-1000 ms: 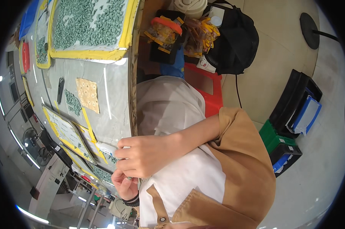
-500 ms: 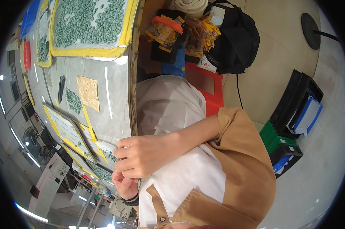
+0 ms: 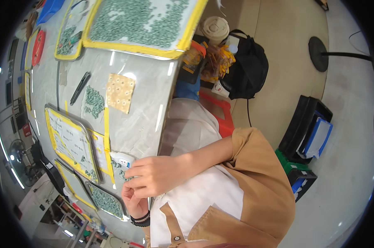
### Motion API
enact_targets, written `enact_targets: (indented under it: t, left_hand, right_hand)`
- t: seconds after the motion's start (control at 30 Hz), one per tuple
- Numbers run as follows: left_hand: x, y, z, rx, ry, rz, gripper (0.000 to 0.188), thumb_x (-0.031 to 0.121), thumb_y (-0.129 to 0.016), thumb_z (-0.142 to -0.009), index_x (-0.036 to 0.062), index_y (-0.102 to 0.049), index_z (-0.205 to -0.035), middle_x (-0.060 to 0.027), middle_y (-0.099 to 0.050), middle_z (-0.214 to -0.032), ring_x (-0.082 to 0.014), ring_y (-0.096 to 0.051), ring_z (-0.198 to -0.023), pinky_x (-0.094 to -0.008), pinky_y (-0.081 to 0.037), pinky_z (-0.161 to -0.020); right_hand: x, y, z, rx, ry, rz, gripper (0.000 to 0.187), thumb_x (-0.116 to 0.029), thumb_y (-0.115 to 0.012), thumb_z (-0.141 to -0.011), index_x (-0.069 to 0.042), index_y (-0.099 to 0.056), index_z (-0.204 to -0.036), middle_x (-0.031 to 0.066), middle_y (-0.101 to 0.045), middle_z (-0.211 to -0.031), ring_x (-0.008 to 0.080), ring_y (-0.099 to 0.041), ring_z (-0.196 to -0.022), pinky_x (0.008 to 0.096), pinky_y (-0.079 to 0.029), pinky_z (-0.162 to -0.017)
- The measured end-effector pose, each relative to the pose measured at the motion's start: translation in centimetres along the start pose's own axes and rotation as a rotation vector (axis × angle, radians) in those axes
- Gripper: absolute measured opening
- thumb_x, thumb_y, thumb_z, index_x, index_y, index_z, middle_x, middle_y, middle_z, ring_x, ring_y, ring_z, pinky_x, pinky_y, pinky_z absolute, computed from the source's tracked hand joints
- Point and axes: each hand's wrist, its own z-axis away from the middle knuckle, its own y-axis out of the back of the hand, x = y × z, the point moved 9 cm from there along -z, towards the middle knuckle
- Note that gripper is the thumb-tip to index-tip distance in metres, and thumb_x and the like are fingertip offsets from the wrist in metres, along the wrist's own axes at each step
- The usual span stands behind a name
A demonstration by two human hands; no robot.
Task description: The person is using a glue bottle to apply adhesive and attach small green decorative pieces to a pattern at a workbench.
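Compared with the frame half a second before, I saw almost no change: both hands kept their places at the near edge of the tabletop [image 3: 141, 124], and only the view had tipped a little, bringing more of the big tray into sight.

My right hand [image 3: 156, 175] lay across the tabletop's edge with its fingers stretched flat and close together, closed on nothing that I could make out, its fingertips just beside a small white packet [image 3: 123, 159]. My left hand [image 3: 133, 200], with a dark band [image 3: 140, 219] at the wrist, sat partly under the right one; its fingers were curled narrowly, and I could not tell whether they pinched anything. Small green pieces [image 3: 121, 170] lay scattered on the tabletop right by both sets of fingertips.

Open grey tabletop ran along the near edge from the hands up toward the big tray, with only a tan perforated card [image 3: 120, 93] and a loose heap of green pieces [image 3: 94, 102] farther in, and a black pen [image 3: 80, 87] beyond those.

At the far end, a large yellow-rimmed tray [image 3: 187, 35] was spread thick with green pieces. A yellow-rimmed tray [image 3: 71, 142] beside the hands held a printed sheet and a few green pieces in one corner. Another small tray [image 3: 106, 200] near the left hand was full of them.
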Motion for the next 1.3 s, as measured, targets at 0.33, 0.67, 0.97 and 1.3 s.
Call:
enact_targets:
  t: [0.33, 0.67, 0.97, 1.3]
  left_hand:
    - [1.0, 7.2, 1.5, -0.009, -0.068, 0.212, 0.037, 0.008, -0.063, -0.077, -0.0027, -0.051, -0.111, -0.0111, -0.057, -0.109, -0.0179, -0.057, -0.102, -0.0293, -0.046, -0.088]
    - [4.9, 11.9, -0.6, -0.101, -0.139, 0.401, 0.024, -0.003, -0.059, -0.084, -0.0053, -0.058, -0.108, -0.0115, -0.064, -0.101, -0.0166, -0.063, -0.088, -0.0285, -0.052, -0.08]
    - [3.7, 12.9, -0.5, -0.091, -0.143, 0.463, 0.022, -0.003, -0.061, -0.085, -0.0033, -0.061, -0.107, -0.0092, -0.065, -0.099, -0.0138, -0.064, -0.086, -0.0268, -0.052, -0.079]
    - [3.2, 12.8, -0.7, -0.069, -0.146, 0.442, 0.022, -0.002, -0.063, -0.084, -0.0031, -0.06, -0.106, -0.0083, -0.065, -0.098, -0.0129, -0.064, -0.086, -0.0259, -0.052, -0.08]
  right_hand:
    - [-1.3, -8.4, -5.1, -0.258, 0.102, -0.061, 0.011, -0.008, -0.062, -0.067, -0.003, -0.055, -0.074, 0.0128, -0.064, -0.095, 0.0259, -0.063, -0.086, 0.0315, -0.051, -0.067]
    - [2.4, -16.5, -10.2, -0.586, -0.002, -0.229, 0.026, 0.005, -0.069, -0.061, 0.001, -0.061, -0.086, 0.0181, -0.068, -0.094, 0.0327, -0.067, -0.09, 0.0342, -0.053, -0.065]
    - [2.5, -18.9, -8.9, -0.696, -0.038, -0.175, 0.03, 0.008, -0.068, -0.059, 0.001, -0.06, -0.088, 0.0202, -0.068, -0.093, 0.0349, -0.068, -0.086, 0.0335, -0.054, -0.071]
    - [2.4, -18.9, -8.5, -0.676, 0.021, -0.116, 0.025, 0.006, -0.069, -0.06, 0.002, -0.062, -0.083, 0.0195, -0.068, -0.092, 0.0326, -0.068, -0.083, 0.0321, -0.053, -0.067]
